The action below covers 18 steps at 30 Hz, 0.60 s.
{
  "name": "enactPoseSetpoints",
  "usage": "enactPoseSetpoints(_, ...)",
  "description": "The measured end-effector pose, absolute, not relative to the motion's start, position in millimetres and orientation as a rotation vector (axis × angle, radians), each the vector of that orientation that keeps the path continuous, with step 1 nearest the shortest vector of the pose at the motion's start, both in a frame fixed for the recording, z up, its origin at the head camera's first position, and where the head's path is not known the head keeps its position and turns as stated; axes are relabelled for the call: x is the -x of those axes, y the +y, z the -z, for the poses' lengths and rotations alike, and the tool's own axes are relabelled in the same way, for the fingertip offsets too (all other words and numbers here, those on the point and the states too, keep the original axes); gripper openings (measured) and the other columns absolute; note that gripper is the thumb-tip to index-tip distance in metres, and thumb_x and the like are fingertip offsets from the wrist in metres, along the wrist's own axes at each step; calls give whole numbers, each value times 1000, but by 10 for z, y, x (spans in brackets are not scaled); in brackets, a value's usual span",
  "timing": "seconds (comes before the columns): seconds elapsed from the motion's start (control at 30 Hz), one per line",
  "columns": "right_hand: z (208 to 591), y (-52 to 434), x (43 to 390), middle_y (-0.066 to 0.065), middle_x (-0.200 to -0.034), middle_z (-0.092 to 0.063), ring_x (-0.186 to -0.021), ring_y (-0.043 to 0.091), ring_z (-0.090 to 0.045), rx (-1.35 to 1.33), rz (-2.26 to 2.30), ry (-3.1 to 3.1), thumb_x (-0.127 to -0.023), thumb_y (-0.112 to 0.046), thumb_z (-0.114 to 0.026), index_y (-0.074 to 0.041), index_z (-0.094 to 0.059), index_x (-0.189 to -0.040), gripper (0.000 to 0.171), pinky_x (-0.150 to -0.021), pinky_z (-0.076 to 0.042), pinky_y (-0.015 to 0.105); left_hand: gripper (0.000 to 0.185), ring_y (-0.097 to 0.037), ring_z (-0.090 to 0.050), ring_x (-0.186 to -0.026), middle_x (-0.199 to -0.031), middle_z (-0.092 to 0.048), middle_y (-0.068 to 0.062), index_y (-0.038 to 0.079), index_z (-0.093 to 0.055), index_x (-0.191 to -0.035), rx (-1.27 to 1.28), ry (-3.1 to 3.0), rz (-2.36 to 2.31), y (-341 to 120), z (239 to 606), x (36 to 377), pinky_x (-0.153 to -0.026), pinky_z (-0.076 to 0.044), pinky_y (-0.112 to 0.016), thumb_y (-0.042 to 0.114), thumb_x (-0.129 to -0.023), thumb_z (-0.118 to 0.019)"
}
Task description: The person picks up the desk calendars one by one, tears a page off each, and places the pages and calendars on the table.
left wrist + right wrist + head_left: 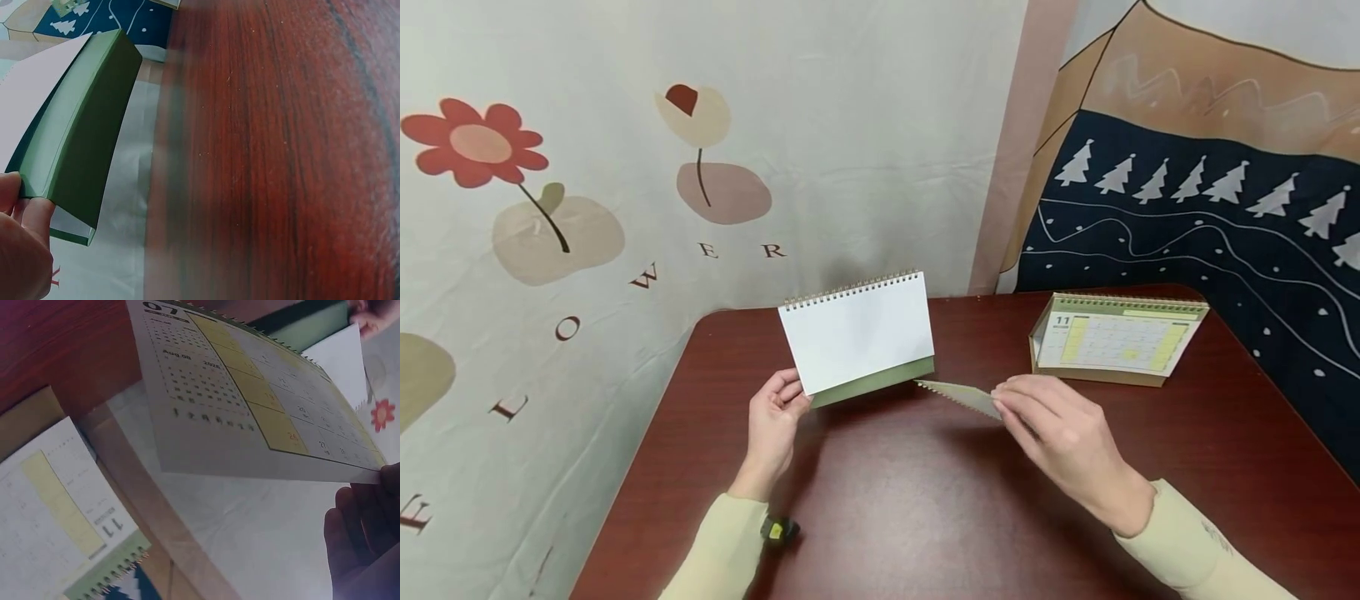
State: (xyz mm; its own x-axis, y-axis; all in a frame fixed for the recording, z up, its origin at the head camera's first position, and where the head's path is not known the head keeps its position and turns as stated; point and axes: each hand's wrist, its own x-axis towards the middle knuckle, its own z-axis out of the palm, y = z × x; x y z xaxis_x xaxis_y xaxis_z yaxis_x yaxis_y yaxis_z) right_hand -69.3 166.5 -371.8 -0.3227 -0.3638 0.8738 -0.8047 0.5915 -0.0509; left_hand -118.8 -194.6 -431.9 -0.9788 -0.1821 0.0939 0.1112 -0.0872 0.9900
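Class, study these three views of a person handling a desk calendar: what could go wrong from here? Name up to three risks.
1. The left hand holds the green-based calendar only by one lower corner, lifted off the table; it may twist or drop.
2. The right hand pinches the loose page at its edge; it might bend or crease.
3. The second calendar stands close beside the right hand; a sweep could topple it.

Staged desk corner in a home-like room, dark wooden table [925,517], flower-print cloth [587,208] hung on the left, mountain-and-tree cloth [1210,192] far right, desk calendar [1112,337] standing on the table
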Motion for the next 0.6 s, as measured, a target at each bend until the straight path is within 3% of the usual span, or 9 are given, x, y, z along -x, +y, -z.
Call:
enactPoseSetpoints(0.23, 3873, 1489, 525, 3, -92, -75, -83, 22, -72, -991, -389, -1921, -106, -20, -56, -7, -79, -92, 29, -77, -61, 45, 31, -7, -69, -90, -100, -77, -3, -19, -57, -120, -100, -1981, 2187, -1949, 4315, 1188, -74, -53, -20, -24, -90, -53)
enactPoseSetpoints(0.6, 4240, 1321, 302, 0, -95, -78, -83, 16, -75, -1063, -353, -2091, -110, -22, -46, -11, -78, -96, 37, -69, -62, 37, 31, -7, -70, -92, -100, -77, -2, -17, -58, -119, -71, -1980, 2188, -1936, 4352, 1190, -74, -55, -20, -25, -90, -53)
